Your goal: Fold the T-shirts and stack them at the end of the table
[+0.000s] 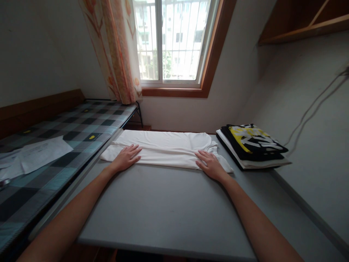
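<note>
A white cloth garment (166, 147) lies folded in a long, wide strip across the grey table, with wrinkles along its middle and a bunched right end. My left hand (127, 158) rests flat on its left part, fingers spread and pointing right. On the right part lies my right hand (210, 163), its fingers apart and pointing left. Neither hand grips anything; both press on the fabric from above.
A stack of folded clothes (253, 145), black, white and yellow, sits at the table's right back. The grey table (163, 211) meets a checkered bed (62, 127) on the left, where papers (40, 154) lie. A curtain (117, 54) hangs beside the window.
</note>
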